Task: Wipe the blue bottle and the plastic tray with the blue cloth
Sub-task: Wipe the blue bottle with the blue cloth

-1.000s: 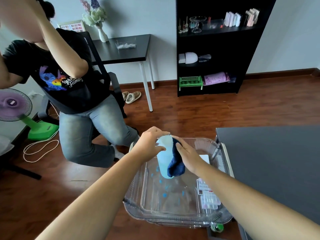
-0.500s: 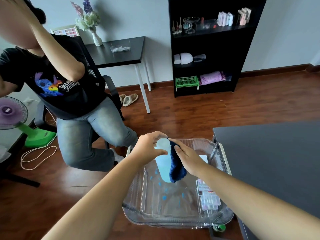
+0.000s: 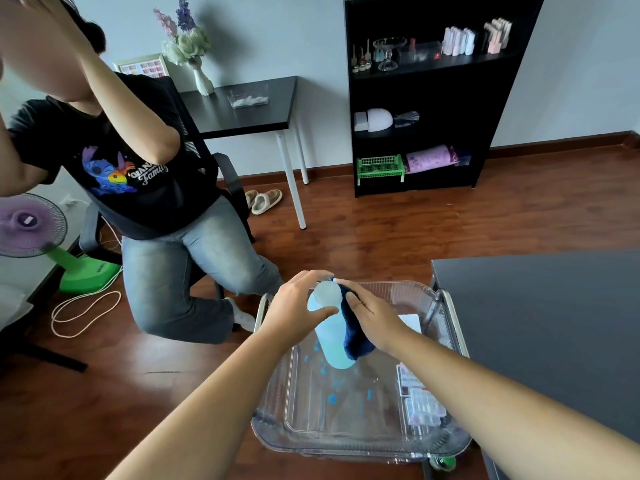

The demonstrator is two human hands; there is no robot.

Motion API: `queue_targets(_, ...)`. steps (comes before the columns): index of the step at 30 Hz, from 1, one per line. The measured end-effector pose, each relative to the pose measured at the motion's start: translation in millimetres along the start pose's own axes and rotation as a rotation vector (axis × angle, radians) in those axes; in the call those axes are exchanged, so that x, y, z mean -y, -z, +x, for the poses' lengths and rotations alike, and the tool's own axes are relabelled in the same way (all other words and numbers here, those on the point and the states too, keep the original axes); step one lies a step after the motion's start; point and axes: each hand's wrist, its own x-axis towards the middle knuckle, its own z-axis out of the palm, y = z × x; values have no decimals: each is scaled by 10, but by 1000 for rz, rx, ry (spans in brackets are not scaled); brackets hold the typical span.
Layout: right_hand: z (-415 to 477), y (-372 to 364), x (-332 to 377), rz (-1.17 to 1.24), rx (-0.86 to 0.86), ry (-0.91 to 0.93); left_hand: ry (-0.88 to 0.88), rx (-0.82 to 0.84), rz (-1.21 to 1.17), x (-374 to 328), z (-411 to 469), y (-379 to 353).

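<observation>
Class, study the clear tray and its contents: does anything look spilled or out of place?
Yes. Blue droplets speckle the floor of the plastic tray, below the blue bottle; they look like spilled liquid. The left hand grips the bottle while the right hand presses the blue cloth against its side.

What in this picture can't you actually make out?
- Head view: the bottle's right side is hidden by the cloth and right hand.
- Its cap is covered by the left hand.
- Whether the bottle touches the tray floor: unclear through the clear plastic.
- The small boxes in the tray: labels too small to read.
- The shelf items: too small to identify.
</observation>
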Motion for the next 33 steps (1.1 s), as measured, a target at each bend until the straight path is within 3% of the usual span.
queue_targets(3,-152,-21,-78,109,34,-5,-13,19,-10,-35,-8,-4)
queue_targets(6,-238,-49,-140,33,37,-1,-36,-9,40,-52,11,-8)
queue_targets(11,-272,-33,-243,-25,-202,-31,2,-71,79,-130,30,-89)
queue_targets(17,-333,-63,-284,-64,-193,-26,-79,303,-6,-54,141,172)
queue_targets(21,-336,-37,-241,-39,-222,-1,-76,272,43,-74,183,176)
queue_targets(27,-374,-15,-186,-39,-137,13,-66,70,92,-124,135,-10)
queue_targets(30,-389,-41,-180,-30,-100,-5,-61,137,98,-128,152,2)
queue_targets(33,-347,-55,-115,135,44,-41,-88,253,79,-94,168,100)
